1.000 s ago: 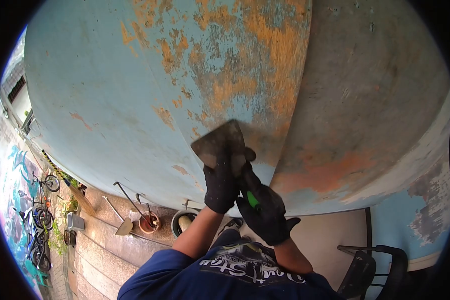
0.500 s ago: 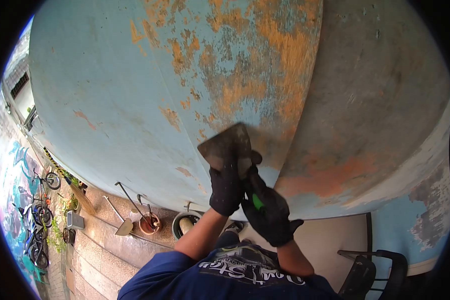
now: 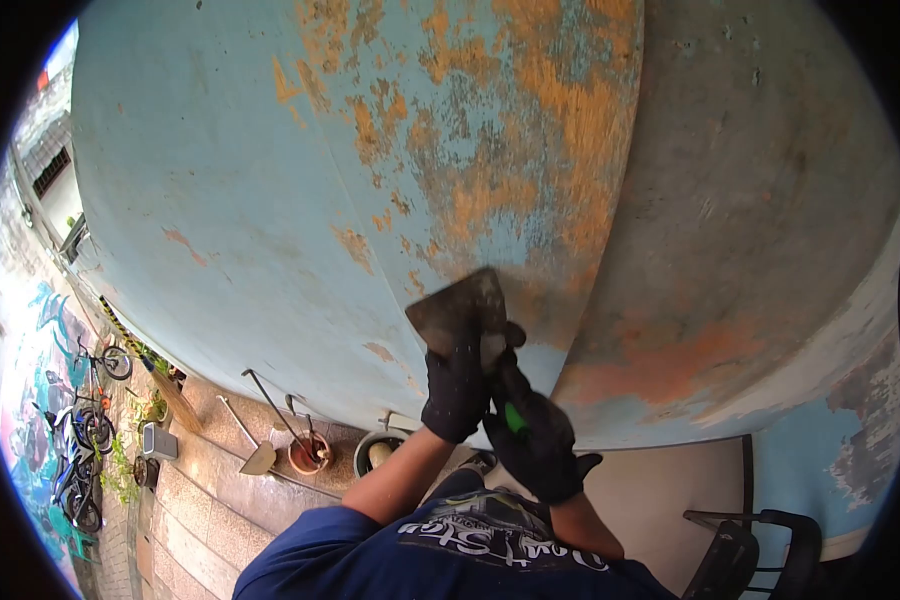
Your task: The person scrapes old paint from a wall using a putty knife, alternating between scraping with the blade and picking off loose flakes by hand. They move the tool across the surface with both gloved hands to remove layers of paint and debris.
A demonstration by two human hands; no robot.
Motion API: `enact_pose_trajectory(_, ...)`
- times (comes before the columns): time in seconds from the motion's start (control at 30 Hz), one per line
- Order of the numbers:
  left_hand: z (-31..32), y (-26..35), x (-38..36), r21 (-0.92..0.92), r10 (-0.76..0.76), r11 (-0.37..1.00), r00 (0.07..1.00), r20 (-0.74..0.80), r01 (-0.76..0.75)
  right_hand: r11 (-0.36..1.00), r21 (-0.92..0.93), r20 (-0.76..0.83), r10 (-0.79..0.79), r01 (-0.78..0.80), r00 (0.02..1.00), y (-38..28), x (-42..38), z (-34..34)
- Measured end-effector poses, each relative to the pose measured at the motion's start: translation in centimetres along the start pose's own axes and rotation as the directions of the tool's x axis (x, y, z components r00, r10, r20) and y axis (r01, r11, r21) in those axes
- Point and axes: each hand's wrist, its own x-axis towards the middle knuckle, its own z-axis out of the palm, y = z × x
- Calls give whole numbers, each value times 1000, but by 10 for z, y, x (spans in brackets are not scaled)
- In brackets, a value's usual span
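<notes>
- L hand [image 3: 457, 385] presses scraper [image 3: 457, 312] blade flat on wall [image 3: 270, 200]; R hand [image 3: 535, 440] at 5 o'clock grips green handle tight.
- Risk: blade could skid off flaking paint w/ uneven push.

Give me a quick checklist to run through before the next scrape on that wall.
1. Blade of the scraper flat against the blue wall: ok.
2. Left hand pressing on the blade: ok.
3. Right hand closed around the green handle: ok.
4. Both hands gloved: ok.
5. Blade edge sharp and clean: cannot tell.
6. Chair at lower right apart from the arms: ok.
</notes>
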Motion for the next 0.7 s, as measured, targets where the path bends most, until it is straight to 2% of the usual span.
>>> enact_pose_trajectory(0.03,4,4,-3,-200,-166,967,986,-20,159,1000,-2,-6,-10,10,1000,3,1,0)
enact_pose_trajectory(0.1,4,1,3,-191,-132,975,989,-61,118,999,26,21,-24,24,999,5,2,1)
enact_pose_trajectory(0.17,-2,2,6,-209,-146,966,989,29,149,1000,30,34,6,-7,999,1,11,-4)
enact_pose_trajectory(0.23,-3,5,4,-219,-166,961,985,38,170,994,70,2,-81,80,997,1,16,-5)
enact_pose_trajectory(0.3,-2,9,3,-233,-161,958,986,50,168,996,24,7,-87,86,996,1,6,-2)
enact_pose_trajectory(0.37,2,8,-3,-241,-186,955,982,-20,176,997,59,12,39,-39,999,1,-5,3)
enact_pose_trajectory(0.43,2,6,3,-241,-140,962,990,-28,129,993,115,-14,8,-6,1000,-1,5,3)
enact_pose_trajectory(0.5,-3,6,4,-167,-52,985,998,18,54,994,-26,21,-110,110,994,2,11,-3)
enact_pose_trajectory(0.53,-5,5,2,-167,-61,984,998,15,63,994,22,45,-110,109,993,1,15,-5)
enact_pose_trajectory(0.6,-6,8,3,-299,-187,933,979,78,202,996,28,32,-89,88,996,0,7,-2)
enact_pose_trajectory(0.7,-1,6,-3,-266,-204,942,979,24,203,998,42,24,-54,53,998,-4,1,-1)
